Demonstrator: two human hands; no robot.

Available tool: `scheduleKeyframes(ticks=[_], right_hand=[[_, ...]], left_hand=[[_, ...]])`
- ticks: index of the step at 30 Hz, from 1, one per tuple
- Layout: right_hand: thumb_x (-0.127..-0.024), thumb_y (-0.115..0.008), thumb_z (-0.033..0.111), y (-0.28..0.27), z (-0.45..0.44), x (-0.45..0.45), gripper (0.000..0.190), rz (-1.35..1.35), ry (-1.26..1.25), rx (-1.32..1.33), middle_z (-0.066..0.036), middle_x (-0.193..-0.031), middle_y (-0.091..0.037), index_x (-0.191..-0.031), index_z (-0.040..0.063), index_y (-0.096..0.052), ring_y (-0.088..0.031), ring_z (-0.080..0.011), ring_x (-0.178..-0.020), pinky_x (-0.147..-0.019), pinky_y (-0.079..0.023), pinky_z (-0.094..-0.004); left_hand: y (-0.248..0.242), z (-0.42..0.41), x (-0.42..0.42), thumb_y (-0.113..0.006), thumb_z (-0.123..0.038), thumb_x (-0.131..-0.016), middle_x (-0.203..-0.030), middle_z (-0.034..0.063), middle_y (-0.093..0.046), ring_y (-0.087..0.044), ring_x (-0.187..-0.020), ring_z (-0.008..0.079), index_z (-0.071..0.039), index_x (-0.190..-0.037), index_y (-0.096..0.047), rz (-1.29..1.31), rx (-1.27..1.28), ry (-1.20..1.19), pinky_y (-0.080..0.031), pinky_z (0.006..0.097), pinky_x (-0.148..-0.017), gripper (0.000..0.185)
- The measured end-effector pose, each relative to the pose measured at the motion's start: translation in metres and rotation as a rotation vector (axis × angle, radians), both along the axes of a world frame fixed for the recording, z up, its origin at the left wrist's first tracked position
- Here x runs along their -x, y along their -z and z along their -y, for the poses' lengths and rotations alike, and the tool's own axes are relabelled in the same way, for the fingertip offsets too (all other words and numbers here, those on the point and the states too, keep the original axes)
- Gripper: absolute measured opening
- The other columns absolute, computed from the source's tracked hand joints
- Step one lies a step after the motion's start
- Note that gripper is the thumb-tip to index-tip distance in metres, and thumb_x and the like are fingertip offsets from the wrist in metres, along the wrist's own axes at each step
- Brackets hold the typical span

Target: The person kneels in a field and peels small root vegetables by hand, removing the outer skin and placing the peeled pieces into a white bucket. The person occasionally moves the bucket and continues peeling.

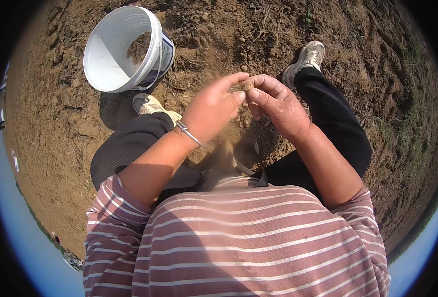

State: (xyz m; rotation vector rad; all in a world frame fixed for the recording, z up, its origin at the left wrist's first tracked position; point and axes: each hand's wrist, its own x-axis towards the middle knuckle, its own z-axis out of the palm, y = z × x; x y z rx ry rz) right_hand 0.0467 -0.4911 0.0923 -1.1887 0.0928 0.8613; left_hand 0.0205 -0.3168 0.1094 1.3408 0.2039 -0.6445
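My right hand (278,102) pinches a small, dirt-coated peanut pod (247,85) between its thumb and fingers, above the soil between my legs. From the other side my left hand (217,100), slightly blurred and with a metal bangle (189,133) at the wrist, brings its thumb and forefinger up to the same pod. Whether those left fingertips grip it or only touch it cannot be told. A white plastic bucket (105,70) stands tilted up and left of my hands, with a heap of peanut pods (139,48) at its bottom.
Brown, cloddy soil (219,41) with dry roots and stems surrounds me. My shoes (309,55) and bent legs flank the hands. The bucket's wire handle (159,67) hangs down its side. Green weeds (400,137) grow at right. Small distant shapes line the left rim.
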Motion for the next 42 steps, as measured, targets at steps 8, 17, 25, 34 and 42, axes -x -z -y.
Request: scheduleKeyframes(ticks=[8, 17, 25, 34, 42], right_hand=[[-0.086, -0.061, 0.023, 0.002, 0.011, -0.005, 0.025, -0.04, -0.004, -0.073, -0.001, -0.083, -0.059, -0.101, 0.003, -0.056, -0.055, -0.0082, -0.072, -0.067, -0.047, -0.0228], [-0.084, -0.062, 0.013, 0.004, 0.019, -0.007, 0.016, 0.036, 0.043, -0.114, -0.003, -0.089, -0.058, -0.095, 0.004, -0.054, -0.057, -0.0102, -0.077, -0.07, -0.049, -0.0241], [-0.084, -0.062, 0.011, 0.007, 0.016, -0.004, 0.016, 0.058, 0.025, -0.07, -0.004, -0.084, -0.06, -0.095, 0.0, -0.057, -0.059, -0.0111, -0.075, -0.07, -0.05, -0.0243], [-0.085, -0.062, 0.017, 0.009, 0.009, -0.003, 0.025, -0.207, 0.073, -0.333, -0.006, -0.089, -0.061, -0.101, -0.002, -0.057, -0.06, -0.0114, -0.077, -0.073, -0.051, -0.0242], [-0.086, -0.061, 0.015, 0.002, 0.002, -0.002, 0.026, -0.162, 0.129, -0.329, -0.007, -0.09, -0.061, -0.103, -0.004, -0.056, -0.061, -0.014, -0.081, -0.075, -0.051, -0.0249]], left_hand=[[-0.008, 0.01, -0.017, -0.055, -0.02, -0.089, -0.062, -0.008, -0.038, -0.03, -0.047, 0.0006, -0.002, -0.131, -0.038, -0.179, 0.1, 0.012, -0.022, 0.0159, -0.041, 0.049], [-0.004, 0.012, -0.016, -0.059, -0.022, -0.088, -0.068, -0.007, -0.047, -0.036, -0.055, 0.0004, -0.002, -0.134, -0.036, -0.066, 0.043, 0.129, -0.029, 0.0147, -0.048, 0.055], [0.001, 0.014, -0.008, -0.058, -0.016, -0.088, -0.074, -0.0052, -0.054, -0.048, -0.066, 0.0022, -0.005, -0.131, -0.042, 0.116, -0.26, 0.187, -0.039, 0.0159, -0.061, 0.046], [0.01, 0.007, -0.003, -0.054, -0.011, -0.09, -0.089, 0.0022, -0.062, -0.057, -0.072, 0.0077, -0.002, -0.124, -0.047, 0.309, -0.26, 0.109, -0.048, 0.0218, -0.068, 0.037], [-0.005, 0.002, -0.008, -0.041, -0.021, -0.096, -0.059, -0.0049, -0.036, -0.027, -0.041, 0.0023, -0.005, -0.121, -0.046, -0.294, 0.363, -0.221, -0.022, 0.0152, -0.036, 0.031]])
